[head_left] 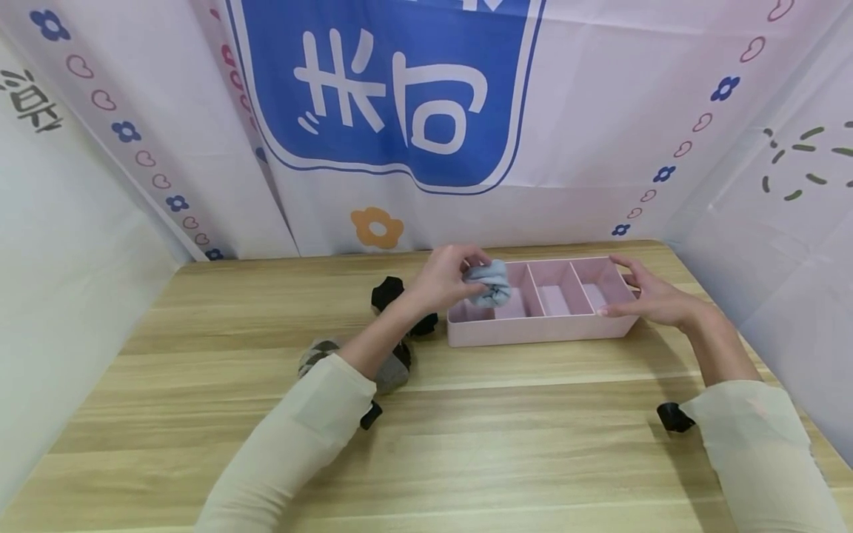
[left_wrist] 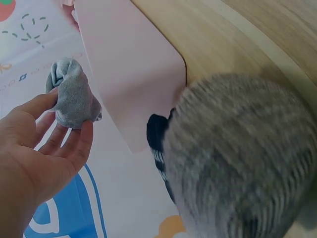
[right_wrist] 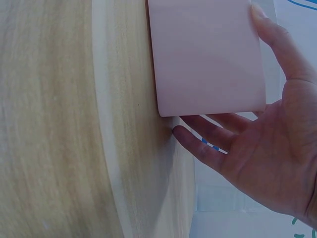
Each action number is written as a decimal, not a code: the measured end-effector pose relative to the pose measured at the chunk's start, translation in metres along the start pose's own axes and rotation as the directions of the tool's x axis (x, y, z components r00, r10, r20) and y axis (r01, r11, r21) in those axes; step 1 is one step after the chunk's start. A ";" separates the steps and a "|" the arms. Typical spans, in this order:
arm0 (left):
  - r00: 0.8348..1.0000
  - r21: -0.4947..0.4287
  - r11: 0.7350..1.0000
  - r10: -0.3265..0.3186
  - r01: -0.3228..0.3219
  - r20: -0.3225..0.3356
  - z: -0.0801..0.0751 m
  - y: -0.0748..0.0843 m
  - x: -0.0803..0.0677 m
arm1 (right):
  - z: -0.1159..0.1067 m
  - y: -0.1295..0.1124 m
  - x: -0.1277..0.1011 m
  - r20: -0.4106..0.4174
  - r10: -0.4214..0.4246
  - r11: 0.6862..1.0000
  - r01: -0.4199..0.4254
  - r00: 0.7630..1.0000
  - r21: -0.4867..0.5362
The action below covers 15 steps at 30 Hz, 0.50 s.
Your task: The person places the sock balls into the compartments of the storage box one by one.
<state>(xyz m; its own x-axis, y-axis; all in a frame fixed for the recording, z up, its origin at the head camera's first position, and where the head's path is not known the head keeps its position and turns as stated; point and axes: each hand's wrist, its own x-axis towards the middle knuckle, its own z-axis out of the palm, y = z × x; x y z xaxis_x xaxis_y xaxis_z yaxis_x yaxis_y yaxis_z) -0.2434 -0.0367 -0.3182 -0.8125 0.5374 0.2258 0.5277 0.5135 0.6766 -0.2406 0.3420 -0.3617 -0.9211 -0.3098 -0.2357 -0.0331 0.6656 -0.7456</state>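
A rolled-up light blue sock (head_left: pixel 492 285) is pinched between the thumb and fingers of my left hand (head_left: pixel 448 277), held just above the left end of a pink divided box (head_left: pixel 533 330). The left wrist view shows the folded sock bundle (left_wrist: pixel 74 96) at the fingertips, apart from the box wall (left_wrist: pixel 131 64). My right hand (head_left: pixel 656 300) grips the box's right end, thumb on the front rim and index finger at the back corner. In the right wrist view the other fingers (right_wrist: pixel 208 141) lie by the end wall. Three compartments show bare floors; the sock partly hides the leftmost part.
Left of the box lie black bundles (head_left: pixel 389 292) and grey patterned bundles (head_left: pixel 320 357), partly covered by my left arm. A ribbed grey bundle (left_wrist: pixel 242 158) looms large in the left wrist view. A printed cloth (head_left: pixel 586 148) stands behind the wooden table (head_left: pixel 500 459).
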 end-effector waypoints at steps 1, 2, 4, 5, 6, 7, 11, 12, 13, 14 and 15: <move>1.000 0.001 1.000 -0.002 0.002 -0.001 0.002 0.000 0.001 | 0.000 0.000 0.000 0.000 0.001 1.000 -0.001 1.000 -0.002; 1.000 0.005 1.000 -0.003 0.003 -0.003 0.003 0.001 0.002 | 0.000 0.000 0.000 0.000 0.002 1.000 -0.002 1.000 -0.004; 1.000 0.005 1.000 -0.005 0.005 -0.001 0.006 0.001 0.004 | 0.000 0.001 0.000 -0.001 0.006 1.000 -0.006 1.000 -0.010; 1.000 0.003 1.000 -0.004 0.004 0.000 0.007 0.001 0.004 | 0.000 0.001 0.000 -0.002 0.007 1.000 -0.007 1.000 -0.010; 1.000 -0.002 1.000 -0.004 0.004 0.003 0.009 0.002 0.005 | 0.000 0.001 0.000 -0.002 0.008 1.000 -0.008 1.000 -0.011; 1.000 -0.008 1.000 -0.003 0.003 0.005 0.010 0.002 0.006 | 0.000 0.002 0.001 -0.003 0.008 1.000 -0.008 1.000 -0.010; 1.000 -0.031 0.999 0.012 -0.012 0.011 0.015 0.003 0.009 | 0.000 0.001 0.001 -0.005 0.007 1.000 -0.007 1.000 -0.003; 1.000 -0.037 0.999 0.015 -0.015 0.009 0.016 0.004 0.009 | 0.000 0.001 0.001 -0.005 0.008 1.000 -0.008 1.000 -0.001; 1.000 -0.043 0.999 0.019 -0.019 0.009 0.017 0.004 0.010 | 0.000 0.001 0.001 -0.004 0.007 1.000 -0.007 1.000 0.001; 1.000 -0.047 0.999 0.024 -0.023 0.008 0.018 0.004 0.011 | 0.000 0.001 0.001 -0.003 0.007 1.000 -0.007 1.000 0.003; 1.000 -0.051 0.998 0.028 -0.027 0.007 0.019 0.005 0.012 | 0.000 0.001 0.001 -0.002 0.006 1.000 -0.006 1.000 0.005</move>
<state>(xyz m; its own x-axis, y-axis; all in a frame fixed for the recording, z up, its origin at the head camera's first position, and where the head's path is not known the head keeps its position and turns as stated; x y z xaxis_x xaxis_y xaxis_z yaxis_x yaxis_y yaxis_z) -0.2455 -0.0148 -0.3258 -0.7959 0.5560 0.2395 0.5363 0.4641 0.7049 -0.2413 0.3430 -0.3627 -0.9220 -0.3044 -0.2391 -0.0253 0.6640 -0.7473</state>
